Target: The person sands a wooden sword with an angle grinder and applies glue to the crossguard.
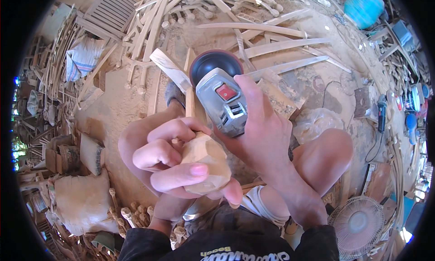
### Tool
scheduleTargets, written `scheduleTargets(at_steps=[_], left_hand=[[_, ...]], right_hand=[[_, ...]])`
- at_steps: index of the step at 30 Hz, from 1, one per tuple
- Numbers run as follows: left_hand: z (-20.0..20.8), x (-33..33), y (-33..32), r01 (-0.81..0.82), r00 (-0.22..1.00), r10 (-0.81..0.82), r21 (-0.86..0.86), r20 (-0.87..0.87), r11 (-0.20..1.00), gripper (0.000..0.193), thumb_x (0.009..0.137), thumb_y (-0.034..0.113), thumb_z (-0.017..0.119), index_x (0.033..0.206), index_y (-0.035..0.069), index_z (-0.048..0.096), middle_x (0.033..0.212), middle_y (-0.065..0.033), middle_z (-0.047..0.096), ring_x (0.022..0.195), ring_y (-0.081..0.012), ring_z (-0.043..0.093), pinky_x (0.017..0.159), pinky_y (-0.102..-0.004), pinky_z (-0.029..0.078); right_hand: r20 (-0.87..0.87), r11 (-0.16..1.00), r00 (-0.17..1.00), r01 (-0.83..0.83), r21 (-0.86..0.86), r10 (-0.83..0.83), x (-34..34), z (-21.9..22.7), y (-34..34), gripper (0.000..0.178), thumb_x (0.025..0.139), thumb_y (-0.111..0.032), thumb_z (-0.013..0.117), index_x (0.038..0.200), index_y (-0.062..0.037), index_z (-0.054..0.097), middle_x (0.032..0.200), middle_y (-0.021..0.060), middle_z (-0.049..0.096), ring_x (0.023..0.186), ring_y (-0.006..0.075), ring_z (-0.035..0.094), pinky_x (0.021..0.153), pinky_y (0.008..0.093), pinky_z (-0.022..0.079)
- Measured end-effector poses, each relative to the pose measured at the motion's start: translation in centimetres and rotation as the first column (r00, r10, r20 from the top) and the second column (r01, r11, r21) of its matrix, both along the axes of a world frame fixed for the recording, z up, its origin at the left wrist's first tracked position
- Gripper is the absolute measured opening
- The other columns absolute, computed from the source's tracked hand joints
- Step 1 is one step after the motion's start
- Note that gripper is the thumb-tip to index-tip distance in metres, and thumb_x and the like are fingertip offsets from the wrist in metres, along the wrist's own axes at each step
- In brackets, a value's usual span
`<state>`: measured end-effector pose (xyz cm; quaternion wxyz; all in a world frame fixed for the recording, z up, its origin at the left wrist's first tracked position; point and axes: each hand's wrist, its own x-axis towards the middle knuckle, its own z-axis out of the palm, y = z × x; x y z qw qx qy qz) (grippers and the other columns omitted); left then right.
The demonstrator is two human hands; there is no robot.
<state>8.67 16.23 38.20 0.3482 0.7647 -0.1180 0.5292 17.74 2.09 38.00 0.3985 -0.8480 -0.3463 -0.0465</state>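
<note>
My left hand [174, 157] is closed around a faceted, roughly carved piece of pale wood [208, 163], thumb and fingers wrapped over its sides. My right hand [267, 129] grips a grey, chrome-faced handheld device [213, 91] with a red square button [226, 92]; its exact kind is unclear. Just beyond the device sits a black, red-rimmed round dish or disc [216, 65], partly covered by it. I cannot tell whether the two are joined. Behind my left fingers stands a narrow wooden strip [190, 104], near a squared wooden piece [170, 68].
Long curved wooden blades [281, 48] and sticks lie on the dusty floor ahead. A slatted wooden panel [106, 9] is far left. To the right are a clear plastic bag [319, 123], a corded power tool [381, 113] and a fan [357, 222]. Stuffed sacks [81, 200] lie left.
</note>
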Motion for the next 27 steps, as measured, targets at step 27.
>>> scheduleTargets(at_steps=[27], left_hand=[[0.6, -1.0, -0.1, 0.034, 0.996, -0.039, -0.074, -0.079, 0.997, 0.074, 0.071, 0.053, 0.103, 0.127, 0.029, 0.06, 0.113, -0.0007, 0.032, 0.083, -0.0215, 0.054, 0.074, -0.0367, 0.066]], right_hand=[[-0.022, 0.994, 0.999, 0.029, -0.103, -0.032, -0.1, 0.8, 0.2, 0.098, 0.074, -0.032, 0.098, 0.156, -0.0167, 0.047, 0.121, 0.0171, 0.075, 0.095, 0.0399, 0.079, 0.074, 0.0488, 0.063]])
